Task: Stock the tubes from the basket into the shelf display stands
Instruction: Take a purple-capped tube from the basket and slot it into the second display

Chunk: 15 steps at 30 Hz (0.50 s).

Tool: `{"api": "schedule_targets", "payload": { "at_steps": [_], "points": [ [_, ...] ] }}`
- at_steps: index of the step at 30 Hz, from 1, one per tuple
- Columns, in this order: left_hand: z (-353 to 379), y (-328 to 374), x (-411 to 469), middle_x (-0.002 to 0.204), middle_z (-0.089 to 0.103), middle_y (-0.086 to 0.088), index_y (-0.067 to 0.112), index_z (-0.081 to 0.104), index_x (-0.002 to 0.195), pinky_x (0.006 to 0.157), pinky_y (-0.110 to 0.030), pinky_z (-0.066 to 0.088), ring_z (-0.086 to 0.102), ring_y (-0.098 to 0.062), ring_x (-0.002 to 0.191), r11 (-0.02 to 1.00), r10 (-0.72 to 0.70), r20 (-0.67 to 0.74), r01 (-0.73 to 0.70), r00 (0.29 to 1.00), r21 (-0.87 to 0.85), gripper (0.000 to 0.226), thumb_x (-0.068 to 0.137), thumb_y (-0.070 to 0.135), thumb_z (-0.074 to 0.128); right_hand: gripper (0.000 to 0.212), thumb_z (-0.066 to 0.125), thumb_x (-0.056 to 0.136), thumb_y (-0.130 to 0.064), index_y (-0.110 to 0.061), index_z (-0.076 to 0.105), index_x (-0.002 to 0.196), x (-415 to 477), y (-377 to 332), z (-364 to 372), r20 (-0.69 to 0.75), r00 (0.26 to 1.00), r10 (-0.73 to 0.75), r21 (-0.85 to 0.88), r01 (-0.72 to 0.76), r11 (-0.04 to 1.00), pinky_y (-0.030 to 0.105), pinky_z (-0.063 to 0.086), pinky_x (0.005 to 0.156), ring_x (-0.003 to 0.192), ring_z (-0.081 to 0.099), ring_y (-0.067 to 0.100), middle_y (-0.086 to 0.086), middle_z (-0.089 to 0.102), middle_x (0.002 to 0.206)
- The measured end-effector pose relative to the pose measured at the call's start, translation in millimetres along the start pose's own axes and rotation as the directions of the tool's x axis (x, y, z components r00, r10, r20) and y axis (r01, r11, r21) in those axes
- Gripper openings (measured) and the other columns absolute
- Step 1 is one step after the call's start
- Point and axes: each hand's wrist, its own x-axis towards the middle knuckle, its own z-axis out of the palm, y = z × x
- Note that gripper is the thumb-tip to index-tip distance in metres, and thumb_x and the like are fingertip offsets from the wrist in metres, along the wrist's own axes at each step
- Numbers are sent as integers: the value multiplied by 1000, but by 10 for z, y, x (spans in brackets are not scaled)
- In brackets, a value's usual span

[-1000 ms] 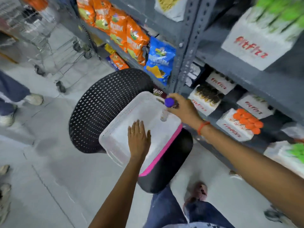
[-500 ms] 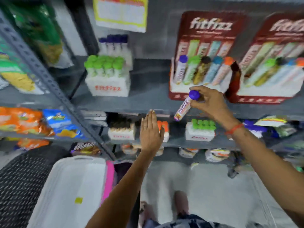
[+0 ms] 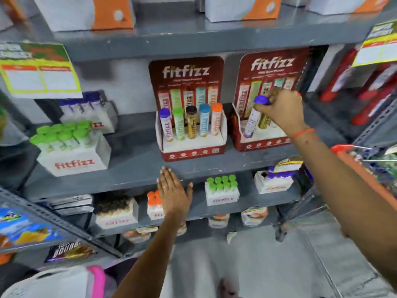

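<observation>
At the bottom left corner sits the basket (image 3: 53,282), white with a pink edge; its inside is out of view. Above it the left hand (image 3: 174,194) is raised flat, fingers straight and close together, thumb out to the side, holding nothing; its fingertips reach the front lip of the grey shelf (image 3: 137,171), though whether they touch it cannot be told. Lower shelves behind that hand carry white trays of orange-capped and green-capped tubes (image 3: 221,183). On the shelf proper, a white box (image 3: 73,162) of green-capped tubes stands at the left. Further in and near the middle is the left stand (image 3: 191,147), dark red, with five upright tubes in a row: purple, green, black, blue and orange caps. Just beside it to the right is the right stand (image 3: 264,143). There the right hand (image 3: 281,110) pinches the purple cap of a tube (image 3: 253,119) between thumb and fingers, the rest curled in. The tube is tilted, its foot down in the leftmost part of the right stand's tray, its top leaning right toward the hand. A gold tube stands just behind it, partly hidden by the hand. A red thread circles the right wrist.
</observation>
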Motion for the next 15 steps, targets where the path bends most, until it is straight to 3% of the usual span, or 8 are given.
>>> {"api": "schedule_targets", "payload": {
  "at_steps": [3, 6, 10, 15],
  "points": [
    [32, -34, 43, 155, 13, -24, -4, 7, 145, 118, -45, 4, 12, -35, 144, 999, 12, -15, -11, 1000, 52, 86, 91, 51, 44, 37, 71, 75, -38, -3, 65, 83, 197, 88, 71, -3, 1000, 9, -90, -9, 996, 41, 50, 65, 83, 65, 42, 27, 70, 84],
    [64, -16, 104, 157, 6, -20, 1, 1, 147, 116, -40, -4, 5, -33, 145, 998, -20, 8, 19, 1000, 63, 86, 91, 57, 36, 41, 67, 78, -43, -4, 65, 92, 339, 156, 206, 55, 998, -11, -120, 17, 993, 43, 52, 78, 93, 63, 39, 23, 71, 90],
    [127, 6, 108, 158, -1, -18, 3, -5, 146, 116, -39, -5, -2, -32, 146, 995, -50, 6, 49, 999, 92, 89, 90, 59, 35, 45, 66, 78, -46, -7, 67, 99, 398, 270, 407, 48, 998, -26, -159, 34, 987, 48, 40, 94, 115, 49, 36, 17, 65, 109],
    [123, 14, 101, 158, 0, -16, 4, -4, 147, 116, -38, -5, -2, -30, 146, 994, -57, -8, 57, 998, 98, 91, 89, 59, 39, 56, 62, 80, -52, -2, 65, 105, 441, 290, 536, 6, 999, -36, -204, 37, 978, 49, 36, 101, 116, 44, 38, 19, 56, 118]
  ]
}}
